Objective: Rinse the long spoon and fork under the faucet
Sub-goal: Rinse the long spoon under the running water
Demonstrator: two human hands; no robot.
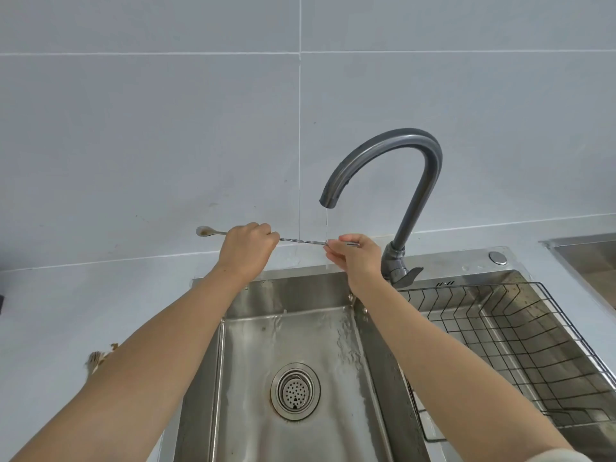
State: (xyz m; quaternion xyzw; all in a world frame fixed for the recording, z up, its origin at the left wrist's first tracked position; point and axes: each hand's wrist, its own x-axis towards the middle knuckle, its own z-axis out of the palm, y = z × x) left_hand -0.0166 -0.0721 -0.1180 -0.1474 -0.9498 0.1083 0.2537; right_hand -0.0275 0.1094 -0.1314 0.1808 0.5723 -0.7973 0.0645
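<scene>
A long thin metal spoon with a twisted stem lies level above the back of the sink. Its small bowl, stained brown, sticks out to the left. My left hand is closed around the stem near the bowl. My right hand pinches the other end, where a forked tip pokes out past the fingers. A thin stream of water falls from the grey gooseneck faucet onto the stem just left of my right hand. I cannot tell whether this is one utensil or two held together.
The steel sink below has a wet floor and a round drain strainer. A black wire basket fills the sink's right part. The faucet lever sits just right of my right wrist. The grey counter runs left, with brown debris on it.
</scene>
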